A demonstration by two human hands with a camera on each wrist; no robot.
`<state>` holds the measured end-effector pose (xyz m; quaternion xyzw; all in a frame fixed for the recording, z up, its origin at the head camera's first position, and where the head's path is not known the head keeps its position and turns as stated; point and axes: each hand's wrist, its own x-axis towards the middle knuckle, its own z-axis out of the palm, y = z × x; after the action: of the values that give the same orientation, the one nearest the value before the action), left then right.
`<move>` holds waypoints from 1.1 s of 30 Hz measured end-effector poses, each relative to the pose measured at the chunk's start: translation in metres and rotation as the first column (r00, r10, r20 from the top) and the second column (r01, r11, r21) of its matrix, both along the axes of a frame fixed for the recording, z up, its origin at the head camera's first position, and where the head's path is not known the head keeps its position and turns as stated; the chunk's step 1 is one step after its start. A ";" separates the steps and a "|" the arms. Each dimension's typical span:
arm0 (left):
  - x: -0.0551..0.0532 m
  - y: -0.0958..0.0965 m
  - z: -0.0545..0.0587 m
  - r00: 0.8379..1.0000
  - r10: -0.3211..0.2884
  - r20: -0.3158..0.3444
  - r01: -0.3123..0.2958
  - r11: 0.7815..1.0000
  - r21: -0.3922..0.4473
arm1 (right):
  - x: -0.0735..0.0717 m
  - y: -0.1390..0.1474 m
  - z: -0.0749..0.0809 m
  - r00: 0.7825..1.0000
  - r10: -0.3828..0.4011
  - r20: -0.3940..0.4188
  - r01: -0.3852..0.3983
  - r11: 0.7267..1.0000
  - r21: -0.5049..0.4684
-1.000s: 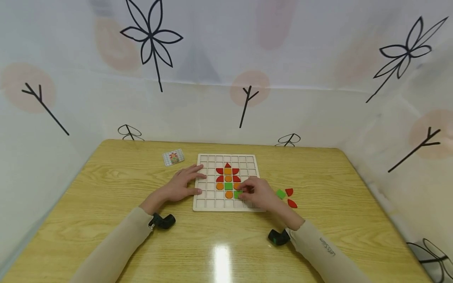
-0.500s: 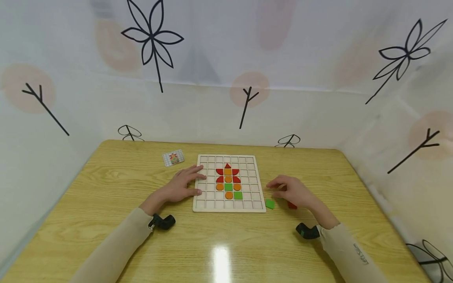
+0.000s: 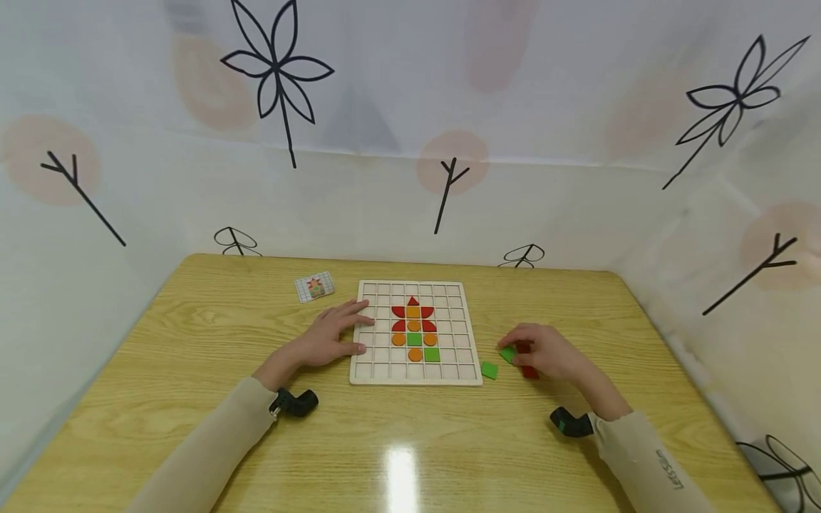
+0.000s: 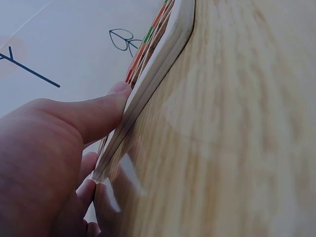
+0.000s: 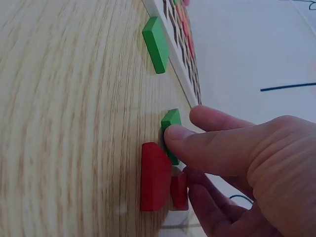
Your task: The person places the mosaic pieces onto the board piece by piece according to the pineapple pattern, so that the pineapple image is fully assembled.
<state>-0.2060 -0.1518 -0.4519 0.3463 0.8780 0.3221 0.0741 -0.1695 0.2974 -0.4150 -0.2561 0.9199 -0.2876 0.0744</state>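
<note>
A pale wooden grid board [image 3: 460,335] lies on the table with red, orange and green pieces set in its middle cells. My left hand [image 3: 326,335] rests on the board's left side, fingers spread; in the left wrist view its thumb [image 4: 101,116] lies on the rim. Right of the board, my right hand [image 3: 548,353] pinches a green tile [image 3: 507,354] at the table surface. Two red pieces, one a red block [image 5: 154,177], lie beside the fingers, partly covered by the hand in the head view. Another green tile [image 3: 489,370] sits just off the board's right edge.
A small pattern card [image 3: 314,286] showing a coloured figure lies beyond the left hand. The wooden table [image 3: 308,456] ends at a white cloth backdrop [image 3: 359,206] with printed plants. Black wrist devices [image 3: 298,402] sit at both cuffs.
My right hand has left the green tile in the board and moved right to the loose pieces, where its fingers now close around a green tile. The left hand stays put.
</note>
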 end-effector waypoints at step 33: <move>0.000 0.000 -0.001 1.000 0.009 0.004 -0.009 1.000 -0.007 | -0.003 -0.060 -0.008 0.996 -0.042 0.078 0.062 0.960 -0.273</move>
<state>-0.2063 -0.1514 -0.4524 0.3415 0.8805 0.3200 0.0759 -0.1725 0.2376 -0.4231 -0.2293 0.8742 -0.4232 0.0633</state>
